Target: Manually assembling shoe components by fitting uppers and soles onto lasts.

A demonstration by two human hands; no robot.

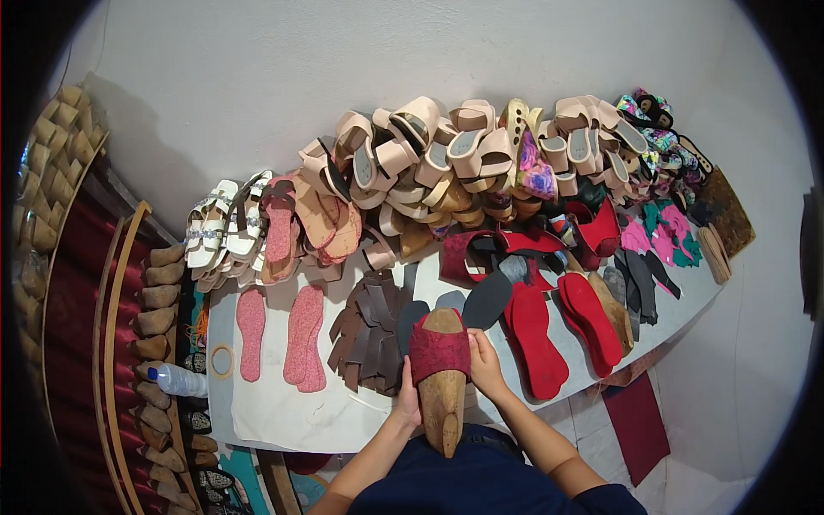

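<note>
Carved from wood, a shoe last [446, 408] is nearest, held up over the near edge of the surface [266, 425] in front of the person's dark blue clothing [481, 485], its narrow end pointing back toward the body. Across its broad end wraps a dark red textured upper [439, 352], with bare wood showing beyond the band. Both hands are closed on this piece from opposite sides: the left hand [408, 395] grips the left edge, and the right hand [486, 364] presses its thumb and fingers near the right edge of the upper. Just beyond the last lie dark sole pieces [487, 300], and to the left is a fanned heap of brown strips [371, 335]. Farther left, a single pink speckled sole [251, 335] lies apart from an overlapping pink pair [304, 336]. On the right are two stacks of red soles, one nearer [534, 343] and one farther right [589, 322]. Along the back, beige sandals [412, 154] pile up against the wall [343, 51], with white sandals [209, 227] at their left. A tape roll [221, 361] sits at the left edge, near a clear bottle [182, 381] with a blue cap.
</note>
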